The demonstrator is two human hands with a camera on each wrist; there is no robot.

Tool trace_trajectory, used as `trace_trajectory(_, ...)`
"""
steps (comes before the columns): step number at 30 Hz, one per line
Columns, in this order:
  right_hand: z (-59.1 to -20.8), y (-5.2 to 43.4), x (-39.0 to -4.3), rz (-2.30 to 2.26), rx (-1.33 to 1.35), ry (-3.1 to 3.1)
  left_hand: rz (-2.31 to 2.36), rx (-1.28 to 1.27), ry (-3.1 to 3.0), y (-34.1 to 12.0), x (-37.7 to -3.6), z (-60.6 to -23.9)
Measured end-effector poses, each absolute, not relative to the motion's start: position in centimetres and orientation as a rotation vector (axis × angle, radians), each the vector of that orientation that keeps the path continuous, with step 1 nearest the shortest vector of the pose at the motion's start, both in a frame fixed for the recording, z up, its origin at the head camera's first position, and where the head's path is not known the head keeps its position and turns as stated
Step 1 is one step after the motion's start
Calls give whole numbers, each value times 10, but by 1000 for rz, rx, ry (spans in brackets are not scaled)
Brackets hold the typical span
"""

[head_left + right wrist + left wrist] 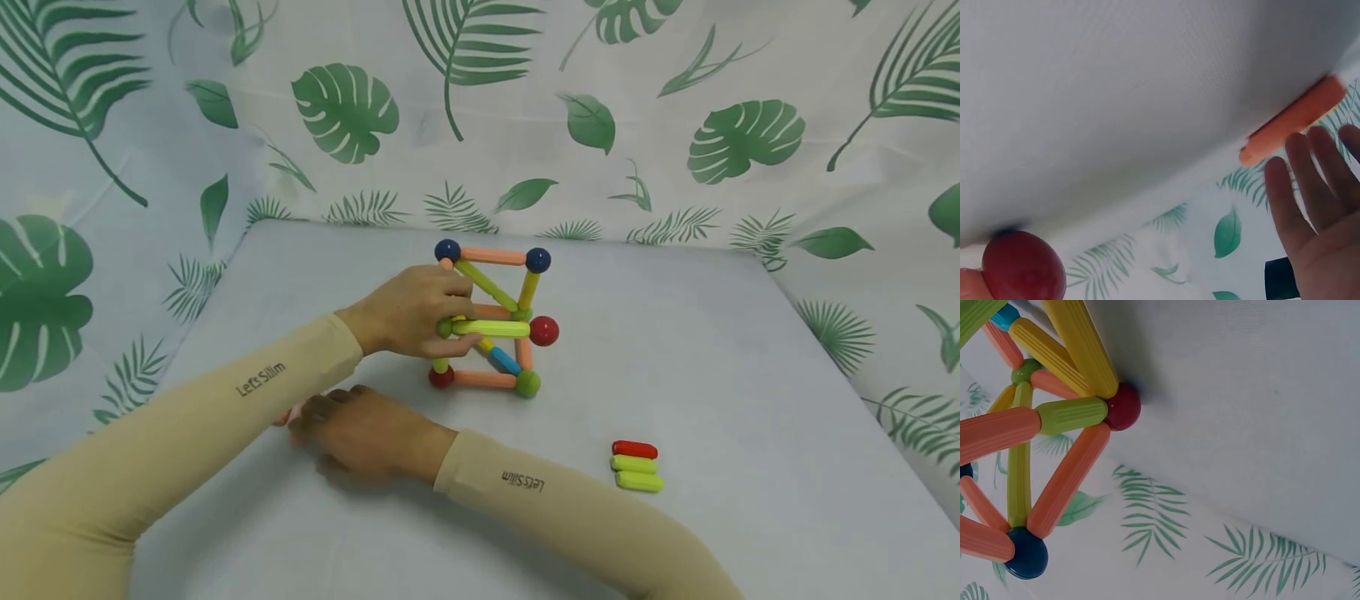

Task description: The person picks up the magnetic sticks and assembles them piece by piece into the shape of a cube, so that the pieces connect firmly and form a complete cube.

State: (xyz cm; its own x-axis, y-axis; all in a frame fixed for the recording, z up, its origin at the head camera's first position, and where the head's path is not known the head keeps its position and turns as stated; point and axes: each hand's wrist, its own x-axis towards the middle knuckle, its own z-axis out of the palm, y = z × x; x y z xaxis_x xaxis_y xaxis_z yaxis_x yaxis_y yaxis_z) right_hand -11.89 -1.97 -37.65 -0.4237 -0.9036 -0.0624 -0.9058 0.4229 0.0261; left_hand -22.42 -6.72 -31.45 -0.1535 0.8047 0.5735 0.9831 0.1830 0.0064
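Left hand: left hand (416,312) sits on the near-left side of the frame (491,321), fingers curled round a lime rod (491,328) at mid-height, steadying the whole build.
Right hand: right hand (360,433) lies low on the table (735,350), crossed under the left forearm, in front of and left of the frame; fingers straight and loosely spread (1310,181), reaching at an orange rod (1294,119) but not closed on it. That rod is only just visible past the fingertips in the head view.
Frame: rods and balls joined into an open box, standing mid-table; navy balls (537,260) on top, red ball (543,331) jutting off the right end of the lime rod, green ball (528,382) at the near-right foot.
Risk, frame: my read is that a tug or twist from the left hand could pop a joint, most likely at the red ball, which hangs outward with little bracing.
Risk, arms: crossed forearms look awkward; lifting the right hand could bump the left arm and jolt the frame.
Risk, orange rod: straight fingers may just nudge it further off rather than catch it.
Spare rods: one red, two lime (637,467), lying side by side well right of the frame, nearer the person.
In the way: nothing between the spare rods and the frame; the left forearm lies over the right hand's way back to it.
Backdrop: leaf-print cloth (345,112) behind the frame.
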Motion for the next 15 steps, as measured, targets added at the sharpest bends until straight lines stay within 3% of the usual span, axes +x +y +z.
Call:
trace_trajectory(8, -379, -14, -119, 242, -1864, 2787, -536, -1688, -2021, -66, -223, -313)
trace_trajectory(15, -372, 7, -106, 421, -1839, 2743, -512, -1686, -2042, -66, -222, -312)
